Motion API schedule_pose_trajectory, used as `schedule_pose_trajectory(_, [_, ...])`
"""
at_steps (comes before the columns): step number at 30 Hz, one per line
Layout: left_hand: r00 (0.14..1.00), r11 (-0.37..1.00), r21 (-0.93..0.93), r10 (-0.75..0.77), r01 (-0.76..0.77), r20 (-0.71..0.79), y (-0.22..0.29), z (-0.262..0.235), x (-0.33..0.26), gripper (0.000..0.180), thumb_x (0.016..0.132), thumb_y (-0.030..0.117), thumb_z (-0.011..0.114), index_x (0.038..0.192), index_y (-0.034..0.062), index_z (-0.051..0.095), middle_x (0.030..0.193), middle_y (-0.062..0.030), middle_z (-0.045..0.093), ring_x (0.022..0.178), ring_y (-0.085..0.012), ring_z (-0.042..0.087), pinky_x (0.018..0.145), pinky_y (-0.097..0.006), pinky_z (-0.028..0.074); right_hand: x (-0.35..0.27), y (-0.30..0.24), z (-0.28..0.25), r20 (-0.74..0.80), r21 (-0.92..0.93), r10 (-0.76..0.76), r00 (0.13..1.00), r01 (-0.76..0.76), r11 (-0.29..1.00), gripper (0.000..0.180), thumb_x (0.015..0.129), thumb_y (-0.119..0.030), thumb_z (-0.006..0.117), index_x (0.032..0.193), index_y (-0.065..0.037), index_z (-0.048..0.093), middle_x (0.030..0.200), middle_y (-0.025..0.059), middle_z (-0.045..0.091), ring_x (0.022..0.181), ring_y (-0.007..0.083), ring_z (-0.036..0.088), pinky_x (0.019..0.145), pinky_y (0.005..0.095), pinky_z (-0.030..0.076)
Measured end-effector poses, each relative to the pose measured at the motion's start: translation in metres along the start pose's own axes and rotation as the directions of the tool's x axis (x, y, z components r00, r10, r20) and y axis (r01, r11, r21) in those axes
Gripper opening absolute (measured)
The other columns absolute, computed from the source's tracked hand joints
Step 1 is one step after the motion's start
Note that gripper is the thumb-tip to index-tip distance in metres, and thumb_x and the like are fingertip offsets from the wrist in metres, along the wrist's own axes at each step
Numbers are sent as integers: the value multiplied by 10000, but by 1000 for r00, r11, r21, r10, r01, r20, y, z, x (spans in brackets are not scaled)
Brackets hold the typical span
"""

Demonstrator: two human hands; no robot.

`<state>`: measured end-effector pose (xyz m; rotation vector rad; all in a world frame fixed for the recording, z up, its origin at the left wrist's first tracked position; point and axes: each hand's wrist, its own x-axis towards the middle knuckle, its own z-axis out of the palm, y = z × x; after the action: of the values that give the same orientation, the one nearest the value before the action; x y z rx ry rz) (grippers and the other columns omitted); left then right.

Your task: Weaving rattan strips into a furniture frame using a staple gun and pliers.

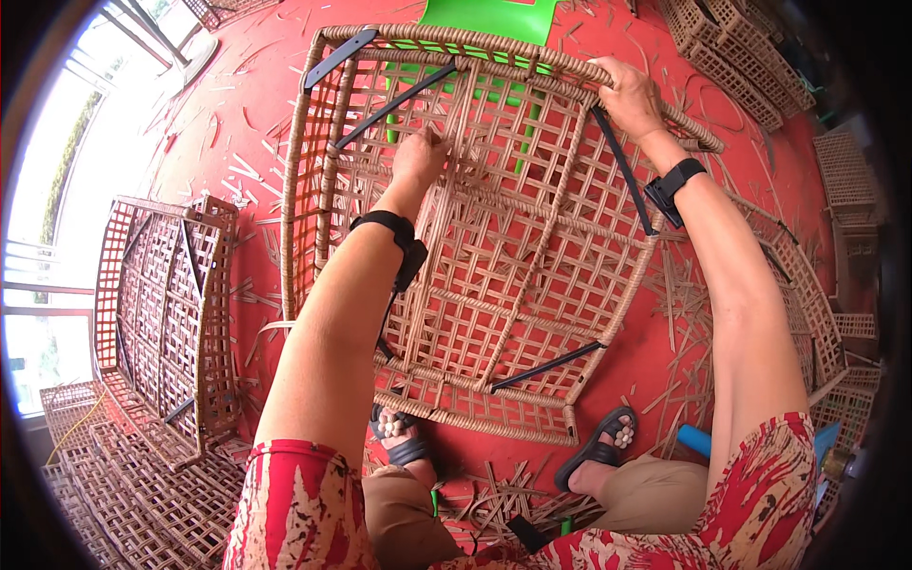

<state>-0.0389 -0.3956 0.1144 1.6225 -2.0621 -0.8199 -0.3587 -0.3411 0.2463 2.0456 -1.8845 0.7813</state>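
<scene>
- A large woven rattan frame [494, 247], open lattice with black metal bars, lies tilted on the red floor [256, 104] in front of a seated person.
- The left hand [421, 157] pinches strands in the lattice's far middle, fingers closed on the weave.
- The right hand [629, 95] grips the frame's far right rim, fingers curled around it.
- A second woven frame [166, 313] stands at left.

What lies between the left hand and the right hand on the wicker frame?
In the head view, open woven lattice of the wicker frame spans between left hand and right hand, crossed by a black metal bar.
</scene>
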Motion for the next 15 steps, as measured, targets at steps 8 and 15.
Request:
schedule_pose_trajectory(8, [988, 982, -121, 135, -144, -75, -3, 20, -23, 191, 799, 107, 602, 954, 8, 552, 838, -192, 653, 826, -332, 655, 698, -389, 508, -2, -7, -10, 25, 43, -32, 999, 31, 999, 376, 763, -24, 524, 1107, -149, 608, 928, 107, 647, 842, 291, 629, 735, 389, 504])
schedule_pose_trajectory(15, [987, 961, -237, 116, -141, -114, 3, 31, -48, 181, 806, 139, 612, 924, 7, 574, 840, -188, 657, 815, -331, 657, 710, -383, 513, 9, -7, -3, 113, 78, -87, 990, 78, 994, 405, 734, -11, 559, 1104, -171, 598, 990, 103, 653, 930, 328, 617, 798, 421, 503])
